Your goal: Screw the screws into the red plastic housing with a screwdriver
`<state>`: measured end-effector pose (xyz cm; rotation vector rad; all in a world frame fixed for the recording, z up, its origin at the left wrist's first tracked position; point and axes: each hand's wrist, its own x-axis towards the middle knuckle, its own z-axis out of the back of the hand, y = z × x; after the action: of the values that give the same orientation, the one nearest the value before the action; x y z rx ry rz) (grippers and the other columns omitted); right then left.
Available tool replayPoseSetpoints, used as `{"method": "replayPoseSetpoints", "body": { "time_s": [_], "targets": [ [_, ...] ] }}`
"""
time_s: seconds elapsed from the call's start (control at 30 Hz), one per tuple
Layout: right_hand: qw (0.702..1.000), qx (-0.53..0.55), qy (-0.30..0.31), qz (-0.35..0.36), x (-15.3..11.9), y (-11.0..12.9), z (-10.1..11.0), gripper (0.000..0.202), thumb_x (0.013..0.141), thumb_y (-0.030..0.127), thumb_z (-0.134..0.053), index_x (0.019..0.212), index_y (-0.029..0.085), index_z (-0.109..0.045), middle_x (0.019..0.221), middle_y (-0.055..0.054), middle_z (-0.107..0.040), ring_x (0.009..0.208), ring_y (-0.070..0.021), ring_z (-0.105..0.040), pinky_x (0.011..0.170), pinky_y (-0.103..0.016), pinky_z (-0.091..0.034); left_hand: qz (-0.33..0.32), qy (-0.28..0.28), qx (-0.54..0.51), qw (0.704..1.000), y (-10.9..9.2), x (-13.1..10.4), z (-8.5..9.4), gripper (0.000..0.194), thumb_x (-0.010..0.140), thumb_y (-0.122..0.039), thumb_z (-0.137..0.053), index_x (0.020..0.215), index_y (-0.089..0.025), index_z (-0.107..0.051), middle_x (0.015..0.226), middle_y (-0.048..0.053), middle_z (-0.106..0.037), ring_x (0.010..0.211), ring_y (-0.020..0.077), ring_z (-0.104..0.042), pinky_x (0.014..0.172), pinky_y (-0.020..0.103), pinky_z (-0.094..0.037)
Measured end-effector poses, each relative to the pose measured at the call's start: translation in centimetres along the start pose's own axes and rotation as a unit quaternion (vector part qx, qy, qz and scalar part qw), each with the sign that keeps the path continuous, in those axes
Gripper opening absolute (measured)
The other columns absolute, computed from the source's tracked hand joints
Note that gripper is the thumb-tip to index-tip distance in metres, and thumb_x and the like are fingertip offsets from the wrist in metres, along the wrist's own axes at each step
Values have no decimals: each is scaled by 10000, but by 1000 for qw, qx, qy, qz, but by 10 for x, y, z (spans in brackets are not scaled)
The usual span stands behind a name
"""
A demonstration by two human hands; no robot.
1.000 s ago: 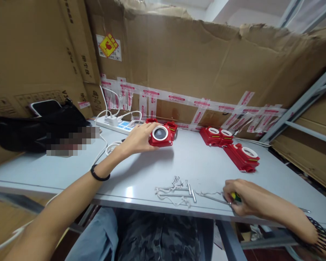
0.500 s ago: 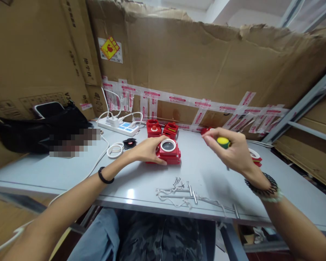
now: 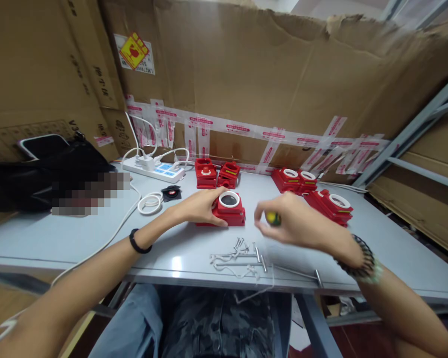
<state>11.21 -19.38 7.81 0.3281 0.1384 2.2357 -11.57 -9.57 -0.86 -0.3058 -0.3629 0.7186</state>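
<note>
My left hand [image 3: 205, 206] grips a red housing [image 3: 231, 218] on the table, its thumb on the near side. A white ring [image 3: 229, 199] with a dark round window tops this housing. To its right, my right hand [image 3: 289, 219] is closed around a screwdriver [image 3: 273, 218] with a yellow and green handle; its shaft is hidden and the hand is slightly blurred. Below the housing lie several loose screws [image 3: 239, 243] and metal rods [image 3: 242, 263] with T-shaped ends and white strings. Left of my left hand are white rings [image 3: 150, 204] and a black part [image 3: 170, 192].
Red housings [image 3: 206, 174] stand at the back, and others [image 3: 330, 204] sit at the right. A white power strip [image 3: 155, 170] with plugged cables lies at the back left, beside a black bag [image 3: 56, 174]. Cardboard [image 3: 239, 74] walls the table's rear; a metal rack [image 3: 406, 134] rises at right.
My right hand has moved left and lower with the screwdriver, uncovering the red housings at the right. My left hand stays on its housing. The view has shifted slightly.
</note>
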Motion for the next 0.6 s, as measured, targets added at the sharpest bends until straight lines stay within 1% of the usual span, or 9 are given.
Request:
{"method": "replayPoseSetpoints", "body": {
  "time_s": [0.07,0.17,0.23,0.3,0.37,0.43,0.5,0.57,0.6],
  "targets": [
    [990,-40,137,12,-27,12,-10,115,783,181,-554,695,171,-627,604,-12,-635,526,-95,-517,534,-239,-338,10,4,8,1000,0,0,0,827,613,-609,-715,1281,-222,-416,1213,111,-610,1036,312,-604,812,346,-445],
    [972,-33,232,28,-73,29,-40,118,805,176,-517,770,200,-628,639,-7,-669,542,-116,-566,501,-250,-306,14,10,12,1000,-1,0,1,815,622,-612,-702,1272,-211,-418,1209,117,-612,1033,314,-607,806,342,-442],
    [969,-76,232,33,-101,33,-68,169,763,149,-540,877,207,-650,641,-16,-668,548,-149,-590,479,-276,-281,14,10,12,1000,-2,-1,2,807,626,-608,-700,1271,-214,-418,1205,115,-614,1027,311,-609,801,338,-442],
    [971,-136,193,47,-121,29,-99,462,707,108,-557,1164,163,-596,652,-28,-677,533,-166,-593,463,-294,-274,13,7,12,1000,-2,-1,2,810,627,-608,-698,1279,-221,-413,1212,112,-611,1032,309,-607,800,335,-440],
    [971,-179,148,47,-132,19,-129,607,691,67,-541,1295,98,-492,707,-49,-692,553,-164,-599,462,-307,-282,9,6,11,1000,-1,-2,2,812,631,-612,-694,1286,-226,-409,1217,112,-608,1038,309,-605,802,333,-439],
    [965,-227,127,25,-134,7,-154,553,677,28,-526,1227,89,-525,676,-44,-683,528,-171,-582,448,-322,-264,8,8,11,1000,1,-2,1,815,632,-622,-690,1288,-230,-405,1219,109,-606,1039,307,-606,801,330,-440],
    [960,-248,131,8,-132,0,-166,381,672,-3,-514,1016,137,-600,576,-22,-632,470,-165,-543,430,-324,-238,9,10,12,1000,1,-2,0,821,630,-631,-689,1287,-229,-403,1228,111,-602,1041,308,-606,800,329,-441],
    [958,-241,152,20,-128,1,-162,246,621,-12,-535,770,176,-590,592,-28,-633,507,-180,-575,444,-328,-258,12,11,11,1000,1,-2,1,824,630,-631,-690,1287,-224,-404,1237,115,-596,1045,310,-604,798,331,-443],
    [963,-221,153,39,-126,4,-154,247,623,-2,-545,779,183,-592,659,-27,-656,567,-187,-604,478,-321,-296,12,11,9,1000,1,-2,1,823,631,-627,-692,1288,-222,-405,1239,117,-594,1047,312,-602,797,332,-443]
  ]
}}
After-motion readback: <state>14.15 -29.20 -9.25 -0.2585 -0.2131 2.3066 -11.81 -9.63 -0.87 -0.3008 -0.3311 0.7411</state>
